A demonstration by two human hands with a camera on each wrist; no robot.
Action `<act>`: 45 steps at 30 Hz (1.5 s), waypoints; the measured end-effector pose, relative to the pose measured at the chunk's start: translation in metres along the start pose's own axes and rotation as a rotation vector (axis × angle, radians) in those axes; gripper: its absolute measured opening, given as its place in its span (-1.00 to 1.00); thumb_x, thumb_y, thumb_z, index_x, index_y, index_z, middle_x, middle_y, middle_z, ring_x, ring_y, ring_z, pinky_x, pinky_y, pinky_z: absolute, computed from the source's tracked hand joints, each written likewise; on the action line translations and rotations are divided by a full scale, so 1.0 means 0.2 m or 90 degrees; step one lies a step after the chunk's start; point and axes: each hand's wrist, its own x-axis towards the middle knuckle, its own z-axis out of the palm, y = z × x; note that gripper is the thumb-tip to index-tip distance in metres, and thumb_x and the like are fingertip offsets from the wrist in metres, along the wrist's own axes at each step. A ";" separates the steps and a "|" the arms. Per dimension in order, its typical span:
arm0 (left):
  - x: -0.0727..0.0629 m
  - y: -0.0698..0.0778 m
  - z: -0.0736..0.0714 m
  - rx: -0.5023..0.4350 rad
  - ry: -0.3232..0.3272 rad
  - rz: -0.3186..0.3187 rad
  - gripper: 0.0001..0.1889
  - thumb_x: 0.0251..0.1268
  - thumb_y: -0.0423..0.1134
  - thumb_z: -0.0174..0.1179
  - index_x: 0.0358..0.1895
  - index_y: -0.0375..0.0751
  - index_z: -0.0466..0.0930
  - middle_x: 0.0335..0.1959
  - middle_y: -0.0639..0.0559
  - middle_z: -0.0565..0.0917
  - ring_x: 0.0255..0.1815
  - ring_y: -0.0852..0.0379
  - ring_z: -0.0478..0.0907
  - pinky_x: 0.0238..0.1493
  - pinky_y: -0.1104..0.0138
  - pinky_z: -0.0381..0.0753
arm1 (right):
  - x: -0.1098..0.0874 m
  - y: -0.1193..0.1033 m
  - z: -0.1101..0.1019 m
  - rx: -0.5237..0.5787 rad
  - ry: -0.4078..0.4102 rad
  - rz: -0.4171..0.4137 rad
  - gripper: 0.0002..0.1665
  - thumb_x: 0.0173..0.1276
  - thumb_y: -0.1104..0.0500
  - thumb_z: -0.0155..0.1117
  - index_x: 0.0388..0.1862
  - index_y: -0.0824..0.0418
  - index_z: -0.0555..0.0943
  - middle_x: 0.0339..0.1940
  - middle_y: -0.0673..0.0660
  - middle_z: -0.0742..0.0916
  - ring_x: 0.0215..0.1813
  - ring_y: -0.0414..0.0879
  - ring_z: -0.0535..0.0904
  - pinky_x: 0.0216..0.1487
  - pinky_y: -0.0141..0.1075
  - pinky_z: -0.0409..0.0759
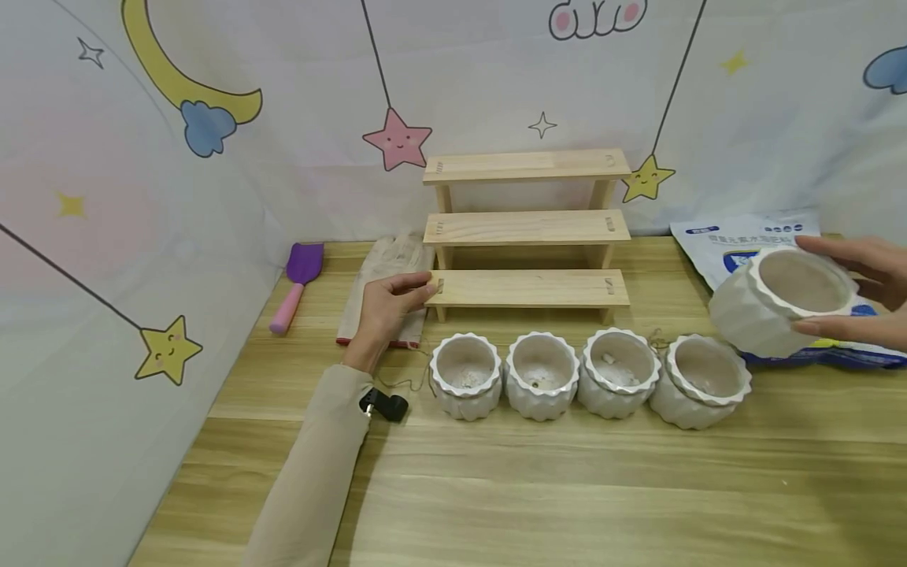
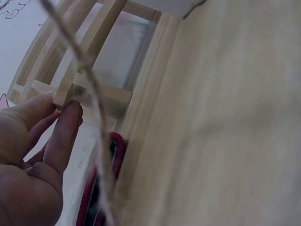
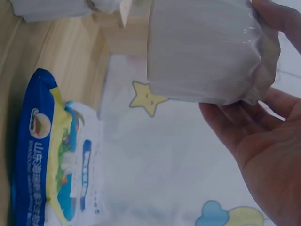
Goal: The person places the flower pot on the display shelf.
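Left hand pinches left end of lowest board on three-tier wooden stand; right hand, well apart, grips tilted white pot in air above tabletop, near printed bag; four similar pots line up before stand; purple scoop, as I look, left of pale cloth

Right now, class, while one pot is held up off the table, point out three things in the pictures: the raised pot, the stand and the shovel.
Raised pot [image 1: 765, 315]: head view, outer wall.
Stand [image 1: 527, 227]: head view, top of the middle step.
Shovel [image 1: 305, 265]: head view, purple blade.
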 end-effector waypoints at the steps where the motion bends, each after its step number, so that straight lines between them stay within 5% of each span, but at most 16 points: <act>1: 0.00 0.00 0.00 -0.002 0.001 0.001 -0.67 0.38 -0.35 0.48 0.14 -0.38 0.78 0.08 -0.23 0.79 -0.16 0.24 0.73 -0.15 0.41 0.79 | 0.02 -0.02 0.01 -0.001 -0.003 -0.002 0.24 -0.08 0.68 0.60 0.62 0.11 0.44 0.18 -0.30 0.52 0.15 -0.51 0.42 0.07 -0.80 0.35; 5: 0.00 0.01 0.00 -0.009 0.002 0.001 -0.67 0.38 -0.36 0.48 0.14 -0.40 0.77 0.08 -0.25 0.78 -0.18 0.25 0.74 -0.17 0.42 0.79 | 0.06 -0.10 0.03 -0.021 -0.031 0.016 0.18 0.08 0.60 0.58 0.67 0.13 0.36 0.20 -0.37 0.45 0.21 -0.53 0.35 0.12 -0.80 0.27; 8: 0.00 0.01 0.00 -0.002 0.001 -0.005 -0.67 0.38 -0.34 0.48 0.14 -0.38 0.78 0.09 -0.24 0.78 -0.17 0.23 0.74 -0.16 0.43 0.78 | 0.11 -0.07 0.05 -0.054 -0.070 0.021 0.16 0.26 0.43 0.59 0.74 0.00 0.24 0.42 -0.16 0.44 0.41 -0.46 0.30 0.24 -0.77 0.17; 10: 0.00 0.00 0.00 0.005 0.001 -0.008 -0.67 0.39 -0.32 0.48 0.14 -0.36 0.78 0.09 -0.22 0.78 -0.16 0.23 0.73 -0.14 0.44 0.77 | 0.14 -0.09 0.06 -0.063 -0.104 0.039 0.15 0.36 0.35 0.56 0.77 -0.01 0.15 0.56 0.10 0.37 0.60 -0.14 0.24 0.58 -0.45 0.16; 12: 0.00 0.00 0.00 0.010 0.002 -0.007 -0.68 0.39 -0.32 0.48 0.14 -0.36 0.78 0.10 -0.21 0.78 -0.15 0.22 0.73 -0.13 0.44 0.77 | 0.17 -0.12 0.07 -0.070 -0.134 0.056 0.15 0.40 0.27 0.55 0.79 -0.03 0.09 0.61 0.38 0.28 0.61 0.27 0.22 0.66 0.02 0.18; 15: 0.00 0.00 0.00 -0.001 -0.002 -0.004 -0.69 0.40 -0.34 0.47 0.14 -0.37 0.78 0.09 -0.22 0.78 -0.16 0.23 0.74 -0.12 0.43 0.77 | 0.22 -0.24 0.08 -0.070 -0.149 0.083 0.13 0.38 0.24 0.58 0.77 0.05 0.13 0.54 0.40 0.33 0.43 0.46 0.33 0.57 -0.08 0.34; 17: -0.01 -0.01 0.00 -0.008 -0.004 -0.001 -0.69 0.40 -0.36 0.46 0.14 -0.38 0.78 0.09 -0.23 0.78 -0.17 0.23 0.74 -0.12 0.42 0.78 | 0.25 -0.27 0.08 -0.079 -0.147 0.083 0.12 0.35 0.18 0.62 0.76 -0.03 0.19 0.52 0.30 0.39 0.44 0.24 0.43 0.33 -0.55 0.42; 19: -0.01 -0.01 0.00 -0.010 -0.006 0.001 -0.69 0.40 -0.36 0.46 0.14 -0.39 0.77 0.09 -0.23 0.78 -0.17 0.23 0.74 -0.12 0.42 0.78 | 0.28 -0.28 0.09 -0.083 -0.144 0.087 0.12 0.30 0.13 0.67 0.73 -0.12 0.26 0.48 0.20 0.44 0.43 0.06 0.50 -0.04 -0.79 0.35; 25: -0.01 -0.01 0.00 -0.009 -0.004 0.004 -0.68 0.41 -0.35 0.46 0.15 -0.39 0.77 0.09 -0.22 0.78 -0.16 0.23 0.74 -0.12 0.42 0.78 | 0.35 -0.32 0.12 -0.084 -0.178 0.103 0.08 0.27 -0.04 0.69 0.68 -0.36 0.31 0.54 0.08 0.43 0.41 0.00 0.55 -0.13 -0.71 0.36; 31: -0.01 -0.01 0.00 -0.022 -0.006 0.003 -0.69 0.41 -0.36 0.45 0.15 -0.39 0.77 0.09 -0.23 0.78 -0.16 0.23 0.74 -0.12 0.41 0.78 | 0.40 -0.35 0.16 -0.068 -0.174 0.076 0.08 0.25 -0.04 0.70 0.65 -0.39 0.33 0.53 0.08 0.48 0.11 -0.62 0.45 -0.12 -0.70 0.42; 37: -0.01 -0.01 0.01 -0.027 -0.006 0.003 -0.69 0.41 -0.36 0.45 0.15 -0.40 0.77 0.10 -0.23 0.78 -0.15 0.23 0.74 -0.13 0.42 0.78 | 0.47 -0.38 0.19 -0.066 -0.170 0.055 0.08 0.25 -0.02 0.71 0.67 -0.31 0.34 0.48 0.09 0.52 0.11 -0.60 0.47 -0.18 -0.63 0.48; 45: -0.01 0.00 0.00 -0.018 0.000 0.001 -0.69 0.40 -0.37 0.46 0.14 -0.39 0.77 0.11 -0.22 0.78 -0.13 0.23 0.73 -0.09 0.42 0.78 | 0.59 -0.44 0.23 -0.038 -0.171 0.014 0.03 0.25 0.05 0.70 0.65 -0.15 0.40 0.42 0.11 0.57 0.35 -0.06 0.60 -0.04 -0.71 0.43</act>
